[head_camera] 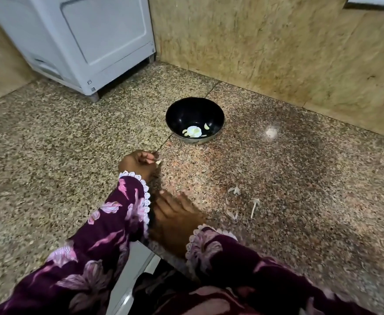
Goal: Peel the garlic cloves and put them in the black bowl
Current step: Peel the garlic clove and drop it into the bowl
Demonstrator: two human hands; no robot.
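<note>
The person works on a speckled granite table [72, 137] that meets a tiled wall [277, 53] at the far side. The black bowl [195, 120] sits toward the far middle, within easy reach of both arms, and already holds several peeled garlic cloves [193, 132] at its bottom.

The left hand [138, 163] is stretched out toward the bowl, stopping near its left near edge. Its fingers [151, 158] are curled in and pinch a small pale garlic clove [158, 162] at the tips, apparently so it can be carried or dropped over the rim; whether this clove is fully peeled is too small to tell.

The right hand [177, 219] lies nearer the body, fingers fairly straight and relaxed, holding nothing that shows; it looks to be waiting while the other delivers.

To the right, well apart from the bowl, bits of papery skin and a dry stem [253, 206] lie scattered, probably kept aside so waste stays out of the bowl. A white appliance [84, 42] stands at the far left.
</note>
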